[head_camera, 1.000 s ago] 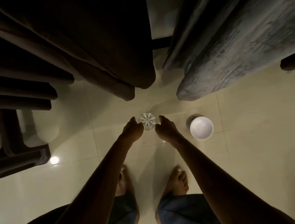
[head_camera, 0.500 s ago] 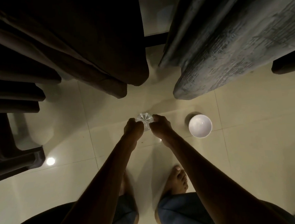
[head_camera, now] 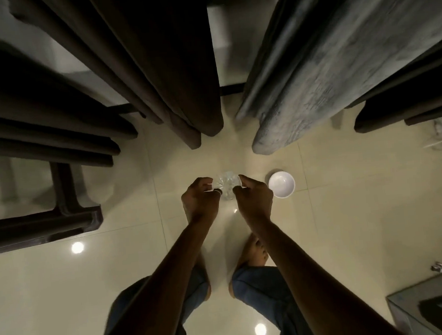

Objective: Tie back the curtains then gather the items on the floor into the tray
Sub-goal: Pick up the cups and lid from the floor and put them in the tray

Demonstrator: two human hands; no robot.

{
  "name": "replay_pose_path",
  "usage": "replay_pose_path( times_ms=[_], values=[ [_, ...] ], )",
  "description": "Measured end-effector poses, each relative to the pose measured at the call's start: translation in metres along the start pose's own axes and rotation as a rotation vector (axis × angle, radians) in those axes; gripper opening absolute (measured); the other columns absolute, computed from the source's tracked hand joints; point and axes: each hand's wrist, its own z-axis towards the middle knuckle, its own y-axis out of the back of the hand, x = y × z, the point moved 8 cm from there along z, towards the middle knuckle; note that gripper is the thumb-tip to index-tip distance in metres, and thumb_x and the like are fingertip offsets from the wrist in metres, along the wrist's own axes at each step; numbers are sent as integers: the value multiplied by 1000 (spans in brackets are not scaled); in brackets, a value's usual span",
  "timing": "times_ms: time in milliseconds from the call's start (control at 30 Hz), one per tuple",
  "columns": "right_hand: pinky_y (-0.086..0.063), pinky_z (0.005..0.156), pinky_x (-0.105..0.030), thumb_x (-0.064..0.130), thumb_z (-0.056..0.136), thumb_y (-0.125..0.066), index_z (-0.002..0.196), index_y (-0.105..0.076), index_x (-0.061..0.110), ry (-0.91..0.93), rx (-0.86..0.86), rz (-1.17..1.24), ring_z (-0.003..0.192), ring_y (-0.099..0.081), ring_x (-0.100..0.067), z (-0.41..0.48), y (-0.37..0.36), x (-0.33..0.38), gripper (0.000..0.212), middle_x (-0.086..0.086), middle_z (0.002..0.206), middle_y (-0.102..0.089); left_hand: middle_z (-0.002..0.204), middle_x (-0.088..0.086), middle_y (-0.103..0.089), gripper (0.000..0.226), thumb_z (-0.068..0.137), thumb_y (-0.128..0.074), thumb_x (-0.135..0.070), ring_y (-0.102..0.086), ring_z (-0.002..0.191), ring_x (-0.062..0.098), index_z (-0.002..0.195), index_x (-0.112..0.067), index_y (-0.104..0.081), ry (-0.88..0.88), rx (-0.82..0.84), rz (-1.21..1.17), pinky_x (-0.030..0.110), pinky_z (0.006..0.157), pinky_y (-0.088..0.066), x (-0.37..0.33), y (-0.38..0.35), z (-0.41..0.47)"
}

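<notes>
Glass [head_camera: 226, 184]: clear, ribbed, radiating facets catching light; seen from above, between both hands, above the tile floor [head_camera: 351, 223]; whether it touches the floor, cannot tell.
Left hand [head_camera: 200, 202]: fingers curled in, tips pinched on the glass's left side.
Right hand [head_camera: 254, 197]: fingers curled, tips pressed to the glass's right side.
Bowl [head_camera: 281, 184]: white, round, upright on the floor, just right of the right hand, apart from it.
Curtains: dark brown panel [head_camera: 170, 78] left, grey panel [head_camera: 325, 61] right, hems hanging just beyond the glass.
</notes>
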Motion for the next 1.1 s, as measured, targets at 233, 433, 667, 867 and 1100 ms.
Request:
replay_pose_path(
  times_ms=[233, 433, 667, 867, 1100],
  values=[
    [-53, 103, -35, 17, 91, -68, 128, -70, 13, 122, -3, 72, 113, -69, -21, -97, 76, 82, 37, -6, 126, -72, 106, -4, -76, 31, 84, -76, -20, -67, 91, 10, 115, -23, -75, -126, -62, 22, 19, 81, -48, -66, 82, -99],
    [-45, 94, -17, 19, 98, -60, 135, -66, 15, 240, 57, 28, 109, -70, -19, -182, 138, 154, 38, -5, 127, -71, 113, -5, -74, 31, 87, -68, -17, -67, 100, 13, 117, -24, -74, -170, -121, -45, 21, 83, -47, -120, 154, -189],
    [-41, 87, -2, 13, 96, -62, 126, -71, 11, 277, 5, 158, 109, -69, -15, -270, 198, 213, 31, -3, 121, -74, 109, -4, -77, 29, 86, -66, -19, -70, 101, 18, 112, -24, -77, -217, -199, -83, 28, 87, -54, -169, 223, -280],
    [-50, 93, -23, 12, 97, -60, 126, -73, 14, 276, 0, 220, 108, -70, -26, -322, 212, 243, 31, -6, 120, -75, 98, -4, -79, 29, 85, -63, -11, -70, 91, 19, 105, -25, -79, -140, -287, -280, 29, 83, -55, -178, 262, -345],
    [-48, 104, -31, 7, 96, -58, 135, -65, 12, 298, 35, 232, 119, -66, -28, -369, 197, 265, 40, -9, 131, -69, 89, -8, -75, 26, 89, -60, -10, -69, 86, 15, 96, -27, -77, -127, -353, -404, 33, 82, -58, -161, 304, -382]
  ],
)
